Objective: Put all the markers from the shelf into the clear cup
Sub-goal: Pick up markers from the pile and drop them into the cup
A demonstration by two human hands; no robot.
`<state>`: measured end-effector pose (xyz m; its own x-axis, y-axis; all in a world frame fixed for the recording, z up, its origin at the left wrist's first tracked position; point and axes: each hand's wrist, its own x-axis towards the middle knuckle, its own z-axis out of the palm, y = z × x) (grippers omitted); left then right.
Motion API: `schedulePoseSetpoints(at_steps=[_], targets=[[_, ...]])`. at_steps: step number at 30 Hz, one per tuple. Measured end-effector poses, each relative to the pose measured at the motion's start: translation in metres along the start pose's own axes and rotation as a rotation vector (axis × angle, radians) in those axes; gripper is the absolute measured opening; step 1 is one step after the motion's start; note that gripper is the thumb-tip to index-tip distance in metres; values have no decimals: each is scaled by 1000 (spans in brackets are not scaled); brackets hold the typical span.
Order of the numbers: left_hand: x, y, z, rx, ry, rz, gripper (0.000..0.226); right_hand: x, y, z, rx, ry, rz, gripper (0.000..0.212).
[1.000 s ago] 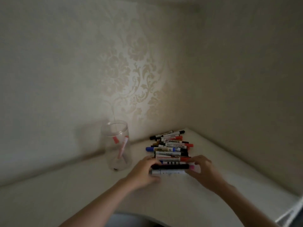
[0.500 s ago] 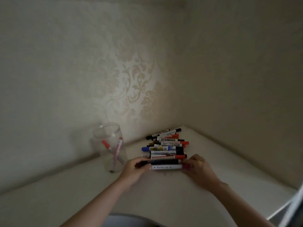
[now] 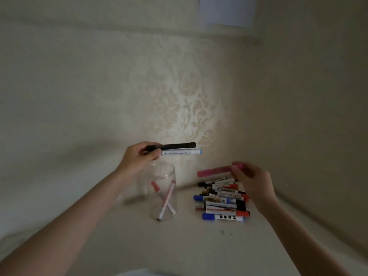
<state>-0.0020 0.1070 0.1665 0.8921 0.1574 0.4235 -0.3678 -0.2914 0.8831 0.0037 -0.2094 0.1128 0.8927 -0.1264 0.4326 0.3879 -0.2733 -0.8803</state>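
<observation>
The clear cup stands on the pale shelf with two red-capped thin markers crossed inside it. Just above the cup's rim, my left hand grips a black marker and a white marker with a blue cap, both lying level and pointing right. My right hand holds a pink marker in the air over the pile of markers, which lies right of the cup.
Patterned wallpaper covers the wall behind the shelf, and a plain side wall meets it in the corner at the right. A pale sheet hangs on the wall near the top.
Both hands have risen off the pile. The left one carried the black and white markers leftward to above the cup; the right one lifted a pink marker. The camera tilted and moved closer.
</observation>
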Motion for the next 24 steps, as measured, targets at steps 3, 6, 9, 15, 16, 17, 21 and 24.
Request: schedulePoseSetpoints(at_steps=[3,6,9,15,16,17,21,24], targets=[[13,6,-46,140,78,37,22,21,-29,29,68,68,-43,19],[22,2,-67,428,19,42,21,34,-46,65,83,79,-61,22],[33,-5,-62,663,-137,35,18,37,-52,102,28,9,-86,23],[45,-23,-29,863,-382,-24,24,36,-34,156,-178,-142,-186,23],[46,-26,-25,863,-379,-33,27,36,-31,160,-228,-169,-194,24],[45,-27,-21,840,-356,-39,29,37,-28,160,-264,-193,-195,27],[27,-20,10,647,-195,131,23,38,-7,121,-309,-159,-186,31],[3,-15,53,501,-293,175,17,34,29,65,-363,-141,-75,23]])
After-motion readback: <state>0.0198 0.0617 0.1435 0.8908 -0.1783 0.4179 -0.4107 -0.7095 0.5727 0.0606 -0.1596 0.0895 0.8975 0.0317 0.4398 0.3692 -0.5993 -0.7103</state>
